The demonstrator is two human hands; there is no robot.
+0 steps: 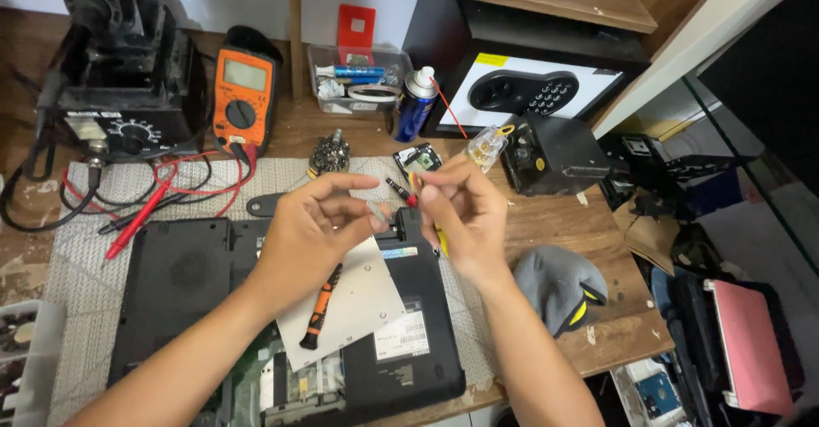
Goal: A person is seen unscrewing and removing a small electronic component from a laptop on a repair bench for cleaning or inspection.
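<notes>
At frame centre, the right hand (461, 209) pinches a small red-and-yellow-handled screwdriver (412, 190), its shaft slanting up-left toward the left hand (320, 222). The left hand's fingertips close on something too blurred to identify, above the opened black laptop (183, 282).

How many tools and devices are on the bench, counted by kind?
Multimeter: 1
Soldering station: 1
Spray can: 1
Laptop, underside up: 1
Orange-and-black screwdriver lying on the laptop: 1
Screwdriver held in the right hand, left hand close beside it: 1
Total: 6
</notes>
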